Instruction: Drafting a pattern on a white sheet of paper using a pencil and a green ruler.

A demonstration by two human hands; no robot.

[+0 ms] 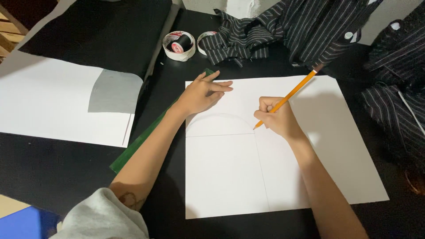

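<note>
The right hand (276, 118) has its fingers closed tight around a yellow pencil (290, 94), tip down on the big white paper (230, 177). The left hand (203, 94) lies flat with fingers open, pressing the paper's top corner. A green ruler (133, 148) lies under that arm on the black surface (53, 172).

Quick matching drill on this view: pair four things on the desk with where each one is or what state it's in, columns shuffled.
Things:
1. pencil
2. green ruler
3. grey paper piece
4. tape roll

Places or states:
A. lying on the white sheet at far left
B. gripped in the right hand, tip on the big sheet
C. beside the striped fabric
D. running under the left forearm, past the left hand

Pairs: 1-B, 2-D, 3-A, 4-C
</note>
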